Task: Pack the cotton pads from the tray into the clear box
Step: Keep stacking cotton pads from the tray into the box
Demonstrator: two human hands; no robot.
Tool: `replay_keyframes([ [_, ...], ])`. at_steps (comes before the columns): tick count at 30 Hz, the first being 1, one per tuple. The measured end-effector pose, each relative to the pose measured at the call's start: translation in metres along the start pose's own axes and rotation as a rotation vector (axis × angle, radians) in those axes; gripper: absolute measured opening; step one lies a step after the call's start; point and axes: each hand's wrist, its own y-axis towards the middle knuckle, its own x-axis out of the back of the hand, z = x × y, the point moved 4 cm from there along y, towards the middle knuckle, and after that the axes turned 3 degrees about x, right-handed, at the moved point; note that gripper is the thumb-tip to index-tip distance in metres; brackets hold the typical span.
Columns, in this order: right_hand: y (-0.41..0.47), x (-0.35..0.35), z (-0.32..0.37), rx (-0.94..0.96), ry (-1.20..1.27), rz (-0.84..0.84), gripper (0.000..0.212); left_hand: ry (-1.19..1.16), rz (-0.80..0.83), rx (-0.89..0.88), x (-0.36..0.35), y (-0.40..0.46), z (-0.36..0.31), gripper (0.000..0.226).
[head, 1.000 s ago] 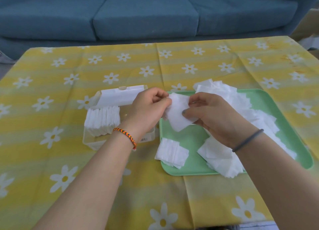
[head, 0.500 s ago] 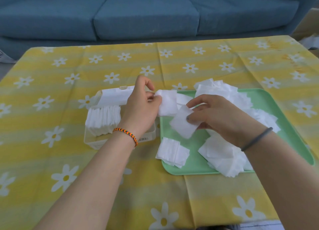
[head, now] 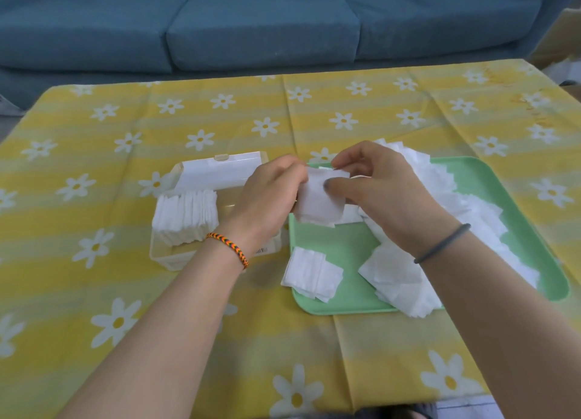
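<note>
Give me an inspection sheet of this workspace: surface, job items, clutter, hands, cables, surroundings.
Surface: yellow daisy-print tablecloth, creased.
Job's things: clear box, lid open, a row of cotton pads standing on edge at its left end; green tray to its right with loose pad piles and a small stack overhanging the near-left rim.
Clutter: nothing seen.
Hands: left hand and right hand together pinch a small bunch of pads above the tray's left edge.
Cables: nothing seen.
Surroundings: blue sofa behind the table.
</note>
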Motion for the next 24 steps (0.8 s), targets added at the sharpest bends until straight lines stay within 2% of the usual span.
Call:
replay_keyframes([
  [2,-0.001,0.000,-0.001,-0.010,-0.001,-0.019,0.026,0.032,-0.012,-0.014,0.000,0.000,0.001,0.030],
  [5,0.000,-0.002,-0.003,-0.002,0.005,-0.024,0.025,0.065,-0.029,-0.054,-0.001,0.000,0.001,0.002],
  [9,0.003,0.000,-0.008,-0.019,0.010,-0.074,0.022,0.104,-0.062,-0.048,0.002,0.002,0.004,0.018],
  [12,0.004,0.006,-0.016,0.008,-0.122,-0.155,0.014,0.096,-0.094,-0.043,0.009,0.001,0.006,0.025],
  [14,0.001,-0.001,-0.023,0.005,-0.279,-0.044,0.016,0.129,-0.108,-0.054,0.013,0.003,0.007,0.029],
  [17,-0.013,-0.031,-0.040,0.007,-0.601,0.363,0.033,0.167,-0.134,-0.039,0.016,0.006,0.009,0.034],
  [18,-0.018,-0.039,-0.044,0.015,-0.675,0.444,0.040,0.171,-0.140,-0.029,0.016,0.007,0.009,0.037],
  [20,-0.024,-0.049,-0.048,0.046,-0.748,0.473,0.047,0.168,-0.134,-0.006,0.014,0.006,0.008,0.041],
  [24,-0.026,-0.056,-0.048,0.072,-0.756,0.456,0.041,0.162,-0.141,0.008,0.014,0.005,0.009,0.044],
])
